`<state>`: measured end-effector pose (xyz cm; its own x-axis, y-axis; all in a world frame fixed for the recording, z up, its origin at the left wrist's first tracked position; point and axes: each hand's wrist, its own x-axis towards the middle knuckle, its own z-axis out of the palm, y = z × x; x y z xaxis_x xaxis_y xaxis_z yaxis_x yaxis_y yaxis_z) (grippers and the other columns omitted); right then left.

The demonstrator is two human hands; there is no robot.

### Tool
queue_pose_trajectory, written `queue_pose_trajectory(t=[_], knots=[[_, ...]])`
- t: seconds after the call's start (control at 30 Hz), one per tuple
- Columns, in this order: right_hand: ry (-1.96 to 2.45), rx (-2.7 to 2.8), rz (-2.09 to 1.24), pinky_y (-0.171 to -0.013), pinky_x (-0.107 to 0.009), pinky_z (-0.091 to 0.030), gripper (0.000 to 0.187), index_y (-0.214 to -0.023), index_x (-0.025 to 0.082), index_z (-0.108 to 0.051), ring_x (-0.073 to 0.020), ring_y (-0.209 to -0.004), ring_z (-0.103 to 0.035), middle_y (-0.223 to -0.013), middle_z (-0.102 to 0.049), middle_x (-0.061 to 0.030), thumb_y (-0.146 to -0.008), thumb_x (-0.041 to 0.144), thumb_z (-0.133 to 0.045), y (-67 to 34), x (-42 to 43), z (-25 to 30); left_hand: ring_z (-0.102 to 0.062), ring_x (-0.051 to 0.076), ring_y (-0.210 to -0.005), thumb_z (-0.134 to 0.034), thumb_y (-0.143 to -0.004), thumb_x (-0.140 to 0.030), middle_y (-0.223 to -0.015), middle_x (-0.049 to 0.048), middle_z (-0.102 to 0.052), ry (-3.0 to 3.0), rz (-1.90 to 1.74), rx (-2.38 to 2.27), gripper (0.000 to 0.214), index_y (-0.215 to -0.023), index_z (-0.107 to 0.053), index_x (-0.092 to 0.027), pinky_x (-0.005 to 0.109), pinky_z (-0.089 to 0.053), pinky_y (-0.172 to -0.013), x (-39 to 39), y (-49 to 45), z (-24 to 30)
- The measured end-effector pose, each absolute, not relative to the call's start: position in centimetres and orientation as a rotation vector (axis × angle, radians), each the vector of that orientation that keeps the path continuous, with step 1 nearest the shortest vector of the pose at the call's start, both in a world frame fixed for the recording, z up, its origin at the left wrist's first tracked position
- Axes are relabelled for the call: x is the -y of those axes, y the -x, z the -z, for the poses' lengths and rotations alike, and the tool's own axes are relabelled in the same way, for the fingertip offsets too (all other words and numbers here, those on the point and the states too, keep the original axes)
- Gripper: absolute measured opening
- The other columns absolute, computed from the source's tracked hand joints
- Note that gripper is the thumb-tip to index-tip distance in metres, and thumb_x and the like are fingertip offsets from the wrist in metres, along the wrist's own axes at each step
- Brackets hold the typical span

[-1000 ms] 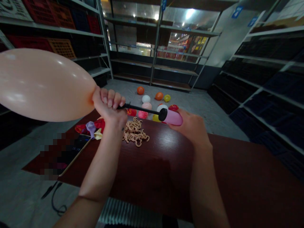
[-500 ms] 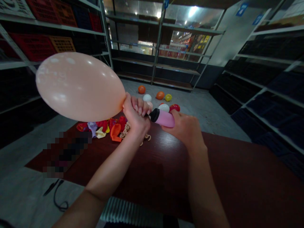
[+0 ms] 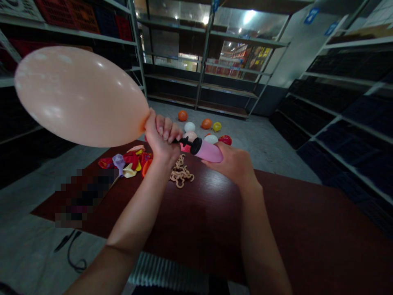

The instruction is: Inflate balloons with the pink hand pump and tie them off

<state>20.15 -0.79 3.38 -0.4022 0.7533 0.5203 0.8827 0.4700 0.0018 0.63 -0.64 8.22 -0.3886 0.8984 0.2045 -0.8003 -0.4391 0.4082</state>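
My left hand [image 3: 161,137] is closed around the neck of a large inflated peach balloon [image 3: 80,96] and the black tip of a hand pump. The balloon bulges up and to the left of that fist. My right hand [image 3: 231,164] grips the pink barrel of the pump [image 3: 207,150], which lies almost level between the two hands, its black rod only slightly drawn out. Both hands hover above the far part of a dark wooden table [image 3: 276,229].
Flat uninflated balloons [image 3: 129,159] and a heap of tan rubber bands [image 3: 181,174] lie on the table's far edge. Several inflated balloons [image 3: 204,129] rest on the grey floor beyond. Metal shelving lines both sides and the back. A black cable [image 3: 72,254] lies on the floor at left.
The pump rod went from extended to pushed in, then drew out slightly. The balloon has swung left and upward and looks a little larger than half a second ago.
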Motion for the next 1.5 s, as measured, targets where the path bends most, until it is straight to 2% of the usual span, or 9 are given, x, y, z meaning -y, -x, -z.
queue_pose_trajectory(t=[0.1,0.3,0.53,0.67,0.8,0.9,1.17,1.27,1.5], knots=[[1.373,2.277,0.376,-0.063,-0.032,-0.039,0.052,-0.109,0.021,-0.068,-0.0247,-0.078,-0.069,-0.093,-0.077,-0.0084,-0.085,0.066,-0.063,-20.7,0.5,-3.3,-0.014,0.007,-0.032,-0.049,-0.105,-0.048,-0.041,-0.0063,-0.016,-0.468,-2.025,-0.277,0.067,-0.052,-0.02,-0.02,0.022,-0.022,-0.034,1.0,0.3,-8.8],[1.364,2.245,0.402,-0.068,-0.033,-0.041,0.046,-0.11,0.019,-0.068,-0.0245,-0.084,-0.069,-0.099,-0.076,-0.0102,-0.086,0.058,-0.067,-21.4,0.3,-3.4,-0.014,0.006,-0.032,-0.042,-0.109,-0.041,-0.042,-0.0061,-0.015,-0.419,-2.095,-0.283,0.063,-0.056,-0.016,-0.019,0.023,-0.02,-0.036,2.1,2.1,-10.0],[1.316,2.166,0.404,-0.079,-0.036,-0.047,0.044,-0.111,0.019,-0.069,-0.0276,-0.095,-0.069,-0.105,-0.075,-0.0111,-0.085,0.054,-0.068,-23.0,-0.2,-3.5,-0.015,0.005,-0.03,-0.025,-0.112,-0.029,-0.04,-0.0066,-0.016,-0.392,-2.132,-0.137,0.052,-0.064,-0.007,-0.02,0.023,-0.015,-0.038,3.6,3.1,-11.1],[1.265,2.134,0.413,-0.079,-0.038,-0.049,0.041,-0.113,0.018,-0.068,-0.0282,-0.095,-0.069,-0.106,-0.075,-0.0115,-0.085,0.049,-0.068,-23.4,-0.2,-3.5,-0.013,0.006,-0.031,-0.028,-0.112,-0.03,-0.041,-0.0061,-0.014,-0.367,-2.148,-0.133,0.054,-0.063,-0.008,-0.02,0.025,-0.013,-0.038,4.0,2.4,-11.4],[1.236,2.073,0.489,-0.076,-0.039,-0.049,0.039,-0.11,0.02,-0.068,-0.0283,-0.089,-0.068,-0.099,-0.074,-0.0108,-0.084,0.049,-0.068,-23.6,-0.4,-3.1,-0.009,0.007,-0.032,-0.025,-0.111,-0.029,-0.043,-0.0057,-0.01,-0.392,-2.199,-0.157,0.055,-0.059,-0.009,-0.019,0.026,-0.011,-0.038,4.0,1.4,-11.2],[1.225,2.044,0.542,-0.074,-0.039,-0.048,0.038,-0.107,0.019,-0.067,-0.0282,-0.086,-0.067,-0.095,-0.072,-0.0108,-0.083,0.049,-0.067,-23.6,-0.5,-3.0,-0.008,0.008,-0.033,-0.029,-0.11,-0.028,-0.044,-0.0053,-0.011,-0.476,-2.228,-0.187,0.057,-0.056,-0.012,-0.019,0.028,-0.013,-0.038,3.9,1.0,-10.8],[1.216,2.064,0.639,-0.071,-0.038,-0.045,0.038,-0.104,0.018,-0.065,-0.0278,-0.082,-0.066,-0.092,-0.072,-0.0108,-0.081,0.047,-0.067,-22.2,0.0,-3.4,-0.015,0.007,-0.033,-0.048,-0.106,-0.043,-0.041,-0.0055,-0.016,-0.489,-2.164,-0.19,0.067,-0.051,-0.019,-0.019,0.025,-0.02,-0.037,2.8,-1.2,-9.2],[1.213,2.092,0.643,-0.068,-0.036,-0.043,0.035,-0.101,0.018,-0.066,-0.0262,-0.078,-0.065,-0.089,-0.072,-0.0101,-0.081,0.047,-0.065,-21.0,0.5,-3.4,-0.016,0.007,-0.032,-0.049,-0.105,-0.05,-0.04,-0.0063,-0.015,-0.454,-2.114,-0.185,0.07,-0.05,-0.019,-0.019,0.024,-0.02,-0.036,2.3,-2.5,-8.6],[1.27,2.112,0.628,-0.062,-0.033,-0.036,0.031,-0.093,0.017,-0.066,-0.0239,-0.069,-0.064,-0.083,-0.073,-0.0102,-0.082,0.047,-0.064,-19.2,0.7,-2.8,-0.02,0.006,-0.031,-0.05,-0.104,-0.047,-0.041,-0.0072,-0.018,-0.383,-2.059,-0.272,0.066,-0.052,-0.021,-0.02,0.022,-0.023,-0.036,0.8,-3.5,-7.2]])
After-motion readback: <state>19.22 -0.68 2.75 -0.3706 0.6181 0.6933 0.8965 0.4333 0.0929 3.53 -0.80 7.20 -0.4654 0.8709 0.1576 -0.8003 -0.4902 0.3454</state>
